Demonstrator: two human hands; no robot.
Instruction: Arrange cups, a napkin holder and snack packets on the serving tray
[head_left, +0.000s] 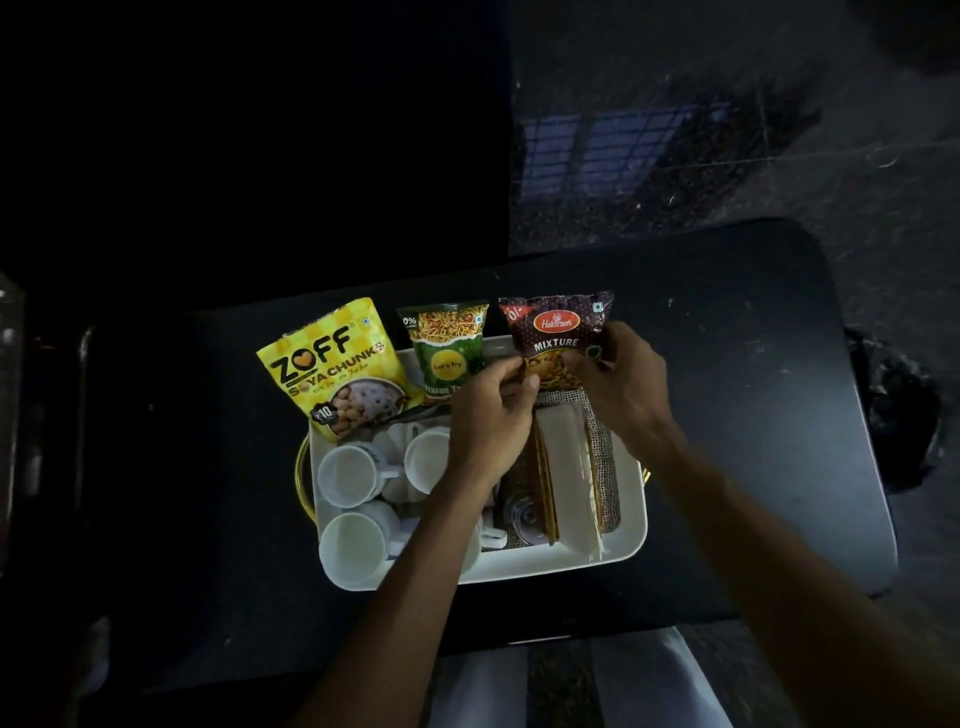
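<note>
Left hand (491, 415) and right hand (623, 387) pinch the Haldiram's Mixture packet (558, 332), frame centre; I should stand it upright inside the serving tray (632, 499).

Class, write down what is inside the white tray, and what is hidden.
White cups left, a napkin holder right, three snack packets propped along the far end. The left forearm covers the tray's middle, so the cup count is unclear.

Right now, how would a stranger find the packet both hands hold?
Start at the white tray on the dark table. Of three packets along its far edge, take the rightmost packet. It alone is maroon, marked Haldiram's Mixture; the green packet and yellow packet are leftward.
</note>
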